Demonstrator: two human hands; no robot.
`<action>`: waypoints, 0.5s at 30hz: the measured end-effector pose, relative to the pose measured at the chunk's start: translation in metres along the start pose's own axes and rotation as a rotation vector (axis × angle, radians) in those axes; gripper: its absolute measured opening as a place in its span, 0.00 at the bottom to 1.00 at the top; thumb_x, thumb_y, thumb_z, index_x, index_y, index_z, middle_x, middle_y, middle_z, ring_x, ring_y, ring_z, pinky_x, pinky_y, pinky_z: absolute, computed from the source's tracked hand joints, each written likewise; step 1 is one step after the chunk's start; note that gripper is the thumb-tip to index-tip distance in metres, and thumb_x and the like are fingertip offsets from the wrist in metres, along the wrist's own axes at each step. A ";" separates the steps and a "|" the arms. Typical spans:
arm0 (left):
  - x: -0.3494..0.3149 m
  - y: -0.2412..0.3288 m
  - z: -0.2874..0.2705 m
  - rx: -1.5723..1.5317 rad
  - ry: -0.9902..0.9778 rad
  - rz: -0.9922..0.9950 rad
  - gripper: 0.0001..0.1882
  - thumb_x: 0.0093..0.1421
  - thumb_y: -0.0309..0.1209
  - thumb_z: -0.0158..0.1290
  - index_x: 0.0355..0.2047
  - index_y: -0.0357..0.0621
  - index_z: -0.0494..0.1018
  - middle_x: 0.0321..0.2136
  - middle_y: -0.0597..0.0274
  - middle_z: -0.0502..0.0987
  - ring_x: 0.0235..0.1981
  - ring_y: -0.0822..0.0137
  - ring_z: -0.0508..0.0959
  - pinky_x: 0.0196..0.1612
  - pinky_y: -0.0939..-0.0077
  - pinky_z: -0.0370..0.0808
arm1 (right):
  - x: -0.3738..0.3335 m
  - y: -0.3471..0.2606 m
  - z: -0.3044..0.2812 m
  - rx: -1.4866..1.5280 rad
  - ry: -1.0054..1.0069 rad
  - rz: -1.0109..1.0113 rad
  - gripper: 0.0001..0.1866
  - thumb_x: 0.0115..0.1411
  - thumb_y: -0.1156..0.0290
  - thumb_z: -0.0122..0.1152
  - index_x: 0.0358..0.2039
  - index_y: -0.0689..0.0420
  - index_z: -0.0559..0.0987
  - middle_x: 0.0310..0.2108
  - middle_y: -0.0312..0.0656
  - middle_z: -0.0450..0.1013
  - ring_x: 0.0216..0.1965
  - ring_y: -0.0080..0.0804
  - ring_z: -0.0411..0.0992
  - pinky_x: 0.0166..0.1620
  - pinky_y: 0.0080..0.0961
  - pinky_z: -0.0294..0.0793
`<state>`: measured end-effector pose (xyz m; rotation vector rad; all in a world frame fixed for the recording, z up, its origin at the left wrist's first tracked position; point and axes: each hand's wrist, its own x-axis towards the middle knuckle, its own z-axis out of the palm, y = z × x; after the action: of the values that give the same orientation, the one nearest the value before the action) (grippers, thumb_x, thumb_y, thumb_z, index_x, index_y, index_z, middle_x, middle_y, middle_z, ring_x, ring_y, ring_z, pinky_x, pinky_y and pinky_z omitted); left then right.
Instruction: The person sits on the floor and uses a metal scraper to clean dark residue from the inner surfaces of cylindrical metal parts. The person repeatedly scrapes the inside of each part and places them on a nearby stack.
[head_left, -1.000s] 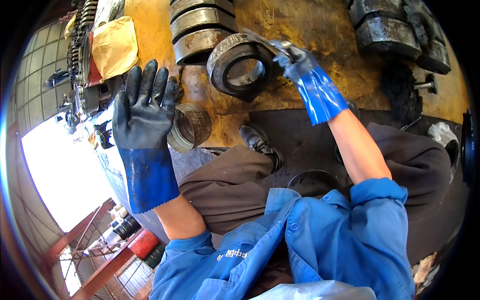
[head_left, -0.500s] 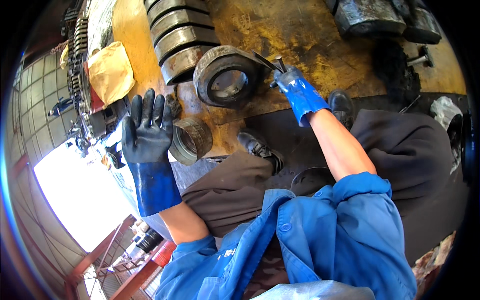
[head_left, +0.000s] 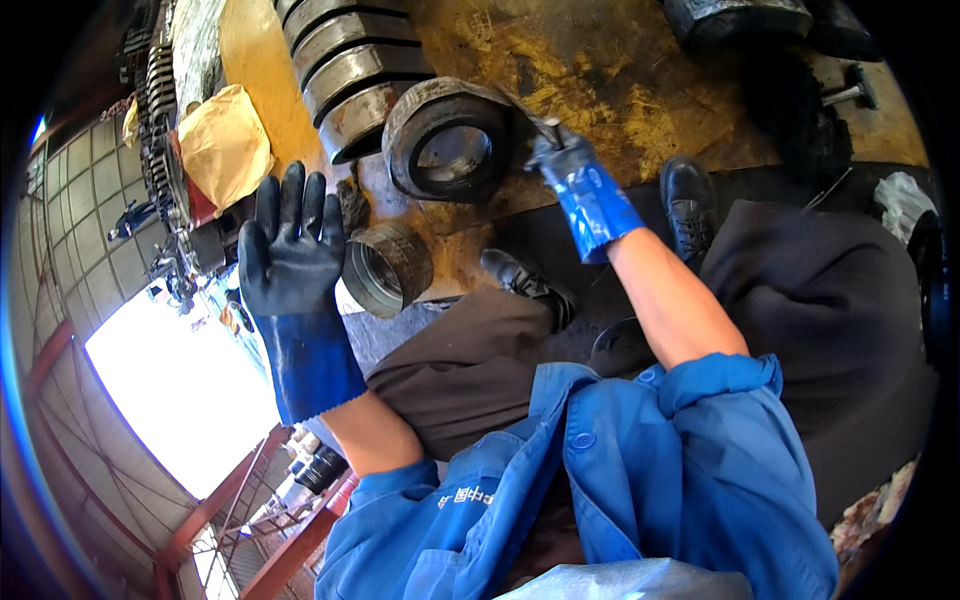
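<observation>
My left hand [head_left: 292, 262], in a blue and black rubber glove, is raised palm up with fingers spread, holding nothing. My right hand [head_left: 582, 190], gloved alike, is closed around a dark metal hand tool [head_left: 549, 127]; its flat end points toward a thick metal ring [head_left: 405, 152]. Most of the tool is hidden in the glove, and its exact kind cannot be made out. The ring leans at the near end of a row of similar metal rings [head_left: 362, 72]. Beside my left hand stands a short threaded metal collar [head_left: 408, 262].
A stained yellow worktop [head_left: 600, 70] spreads beneath the rings. Brown paper [head_left: 225, 145] lies at the far left. Dark metal blocks [head_left: 738, 22] sit at the far right, near a hammer-like tool [head_left: 852, 90]. My shoes [head_left: 688, 205] and bent knees are close by.
My left hand has risen slightly. My right hand has shifted a little left, still gripping the tool at the ring. The whole view has moved slightly.
</observation>
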<state>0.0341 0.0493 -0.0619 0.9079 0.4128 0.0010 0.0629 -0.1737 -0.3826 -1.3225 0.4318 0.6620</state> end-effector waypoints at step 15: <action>-0.022 0.023 -0.009 -0.032 0.035 0.149 0.25 0.65 0.42 0.45 0.56 0.37 0.66 0.57 0.41 0.64 0.59 0.45 0.65 0.61 0.45 0.63 | -0.006 -0.021 0.033 -0.250 -0.027 -0.112 0.11 0.64 0.65 0.54 0.43 0.55 0.78 0.22 0.41 0.78 0.17 0.27 0.73 0.18 0.24 0.70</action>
<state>0.0145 0.0663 -0.0418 0.9057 0.3757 0.1592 0.0696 -0.1453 -0.3564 -1.5606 0.2562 0.6541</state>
